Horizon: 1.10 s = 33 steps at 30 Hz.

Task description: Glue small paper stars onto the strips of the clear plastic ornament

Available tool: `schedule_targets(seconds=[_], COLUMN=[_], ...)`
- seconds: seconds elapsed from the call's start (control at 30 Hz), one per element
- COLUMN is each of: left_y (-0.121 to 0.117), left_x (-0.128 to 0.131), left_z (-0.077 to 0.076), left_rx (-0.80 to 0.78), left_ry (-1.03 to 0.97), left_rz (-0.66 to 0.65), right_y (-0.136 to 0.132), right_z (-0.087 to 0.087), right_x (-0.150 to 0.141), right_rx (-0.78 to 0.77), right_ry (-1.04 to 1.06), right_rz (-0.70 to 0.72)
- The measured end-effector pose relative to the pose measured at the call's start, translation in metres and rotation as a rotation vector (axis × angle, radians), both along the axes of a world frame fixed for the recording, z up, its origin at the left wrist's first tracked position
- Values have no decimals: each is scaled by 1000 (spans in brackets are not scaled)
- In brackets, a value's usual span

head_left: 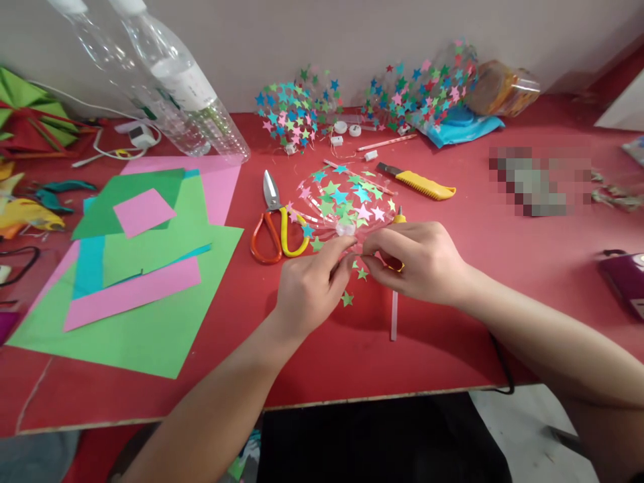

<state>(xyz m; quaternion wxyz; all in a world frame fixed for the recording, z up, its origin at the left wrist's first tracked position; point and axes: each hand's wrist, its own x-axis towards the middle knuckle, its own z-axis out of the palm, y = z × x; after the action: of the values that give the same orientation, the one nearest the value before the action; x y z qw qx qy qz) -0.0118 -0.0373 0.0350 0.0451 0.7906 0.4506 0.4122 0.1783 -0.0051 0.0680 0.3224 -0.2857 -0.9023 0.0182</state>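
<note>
A clear plastic piece covered in coloured paper stars lies on the red table in front of me. My left hand pinches its near edge with thumb and fingers. My right hand is closed just to the right, fingertips meeting the left hand's at the same edge; what it grips is too small to name. A thin pink stick runs out from under the right hand toward me. A few loose green stars lie between the hands.
Orange-and-yellow scissors lie left of the hands, a yellow utility knife behind them. Green, pink and blue paper sheets cover the left. Clear bottles lean at back left; two star-covered pieces stand by the wall.
</note>
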Motion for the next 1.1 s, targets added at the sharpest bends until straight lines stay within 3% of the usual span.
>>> schedule_targets(seconds=[0.2,0.47,0.73,1.1], left_y=[-1,0,-2,-8], left_x=[2,2,5,11], left_z=[2,-3,0,9], left_rx=[11,35,-44,-360], left_ry=[-2,27,-54,-271], left_rz=[5,6,-10,0], right_y=[2,3,4,0], right_z=[-6,-13,-14,-15], right_x=[0,4,-1,-6], right_rx=[225,303,202,-2], right_ry=[-93,-131,-18,118], right_rz=[15,-9,-16,-72])
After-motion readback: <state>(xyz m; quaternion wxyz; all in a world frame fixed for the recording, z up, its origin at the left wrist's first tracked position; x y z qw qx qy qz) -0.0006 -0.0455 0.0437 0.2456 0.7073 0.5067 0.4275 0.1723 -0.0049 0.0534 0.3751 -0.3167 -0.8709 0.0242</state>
